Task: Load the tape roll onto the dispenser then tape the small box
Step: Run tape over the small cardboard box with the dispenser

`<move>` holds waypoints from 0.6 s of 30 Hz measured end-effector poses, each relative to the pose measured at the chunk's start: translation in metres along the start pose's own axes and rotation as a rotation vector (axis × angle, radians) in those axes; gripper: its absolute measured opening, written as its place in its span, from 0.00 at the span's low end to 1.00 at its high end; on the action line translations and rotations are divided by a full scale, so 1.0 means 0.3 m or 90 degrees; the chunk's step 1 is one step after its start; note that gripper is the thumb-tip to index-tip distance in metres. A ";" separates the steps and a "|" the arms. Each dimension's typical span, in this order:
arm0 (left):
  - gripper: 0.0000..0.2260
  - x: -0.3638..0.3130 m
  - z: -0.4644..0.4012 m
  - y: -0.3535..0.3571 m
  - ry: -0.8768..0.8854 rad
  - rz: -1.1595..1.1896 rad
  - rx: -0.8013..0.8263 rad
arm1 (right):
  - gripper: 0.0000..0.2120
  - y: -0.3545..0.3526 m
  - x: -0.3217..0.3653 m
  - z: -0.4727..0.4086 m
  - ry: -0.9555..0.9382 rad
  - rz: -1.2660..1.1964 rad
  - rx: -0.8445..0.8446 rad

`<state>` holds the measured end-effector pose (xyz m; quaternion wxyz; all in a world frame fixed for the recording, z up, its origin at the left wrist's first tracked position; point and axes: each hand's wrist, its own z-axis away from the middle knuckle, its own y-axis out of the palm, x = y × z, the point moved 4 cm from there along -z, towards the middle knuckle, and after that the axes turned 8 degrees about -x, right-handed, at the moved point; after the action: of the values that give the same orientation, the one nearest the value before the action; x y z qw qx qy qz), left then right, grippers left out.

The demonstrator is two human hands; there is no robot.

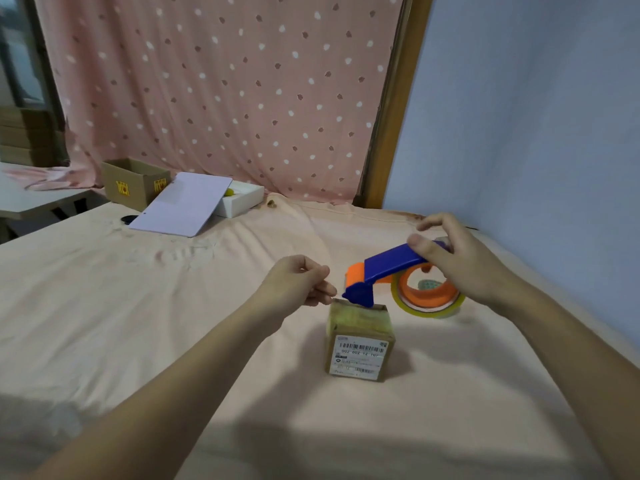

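Observation:
A small brown cardboard box (360,341) with a white barcode label on its near side stands on the peach-covered table (138,323). A blue and orange tape dispenser (384,268) hovers over it, its blue nose touching the box's far top edge. A clear tape roll (429,306) sits on the dispenser's orange hub. My right hand (460,261) grips the blue handle from above. My left hand (298,285) is just left of the dispenser's nose, fingers pinched together; whether it holds the tape end is too small to tell.
At the back left are an open cardboard box (135,183), a white box (242,200) with a pale lid (183,206) leaning on it, and a small dark object (127,219). A dotted pink curtain (225,91) hangs behind; a blue wall (536,133) bounds the right.

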<state>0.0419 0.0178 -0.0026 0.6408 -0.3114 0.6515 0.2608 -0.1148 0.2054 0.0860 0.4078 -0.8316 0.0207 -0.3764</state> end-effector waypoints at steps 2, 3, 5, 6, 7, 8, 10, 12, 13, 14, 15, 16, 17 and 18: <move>0.08 -0.010 0.006 0.001 0.051 -0.061 -0.044 | 0.20 0.000 0.005 0.010 -0.047 -0.011 0.021; 0.08 -0.007 0.009 0.000 0.060 -0.075 -0.058 | 0.17 -0.005 0.010 0.016 -0.073 -0.021 0.020; 0.08 0.015 0.014 -0.001 0.053 -0.082 -0.064 | 0.14 -0.017 0.018 0.018 -0.107 -0.050 0.007; 0.08 0.031 0.017 0.001 0.042 -0.080 -0.058 | 0.14 -0.023 0.026 0.016 -0.111 -0.064 0.003; 0.08 0.049 0.021 0.005 0.026 -0.072 -0.048 | 0.13 -0.026 0.034 0.010 -0.111 -0.068 0.005; 0.07 0.069 0.026 0.009 0.005 -0.050 -0.037 | 0.13 -0.026 0.043 0.005 -0.112 -0.064 0.013; 0.07 0.106 0.031 0.016 -0.044 0.014 -0.016 | 0.11 -0.020 0.060 -0.008 -0.122 -0.038 0.036; 0.07 0.138 0.038 0.014 -0.093 0.056 -0.004 | 0.10 -0.008 0.072 -0.014 -0.124 -0.019 0.059; 0.07 0.148 0.039 0.009 -0.111 0.065 -0.004 | 0.10 -0.003 0.077 -0.017 -0.124 -0.016 0.068; 0.07 0.156 0.041 0.003 -0.123 0.073 -0.007 | 0.10 0.001 0.082 -0.018 -0.125 -0.014 0.073; 0.07 0.160 0.041 -0.002 -0.130 0.085 -0.011 | 0.10 0.004 0.088 -0.019 -0.129 -0.015 0.075; 0.07 0.161 0.039 -0.005 -0.133 0.101 -0.014 | 0.10 0.007 0.094 -0.019 -0.134 -0.016 0.075; 0.08 0.161 0.038 -0.006 -0.134 0.118 -0.014 | 0.09 0.010 0.098 -0.019 -0.141 -0.013 0.074; 0.08 0.161 0.036 -0.005 -0.133 0.129 -0.011 | 0.09 0.013 0.100 -0.020 -0.147 -0.005 0.070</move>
<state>0.0511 0.0214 -0.0512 0.6727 -0.2209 0.6072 0.3605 -0.0961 0.1884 0.1039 0.4513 -0.8458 -0.0504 -0.2800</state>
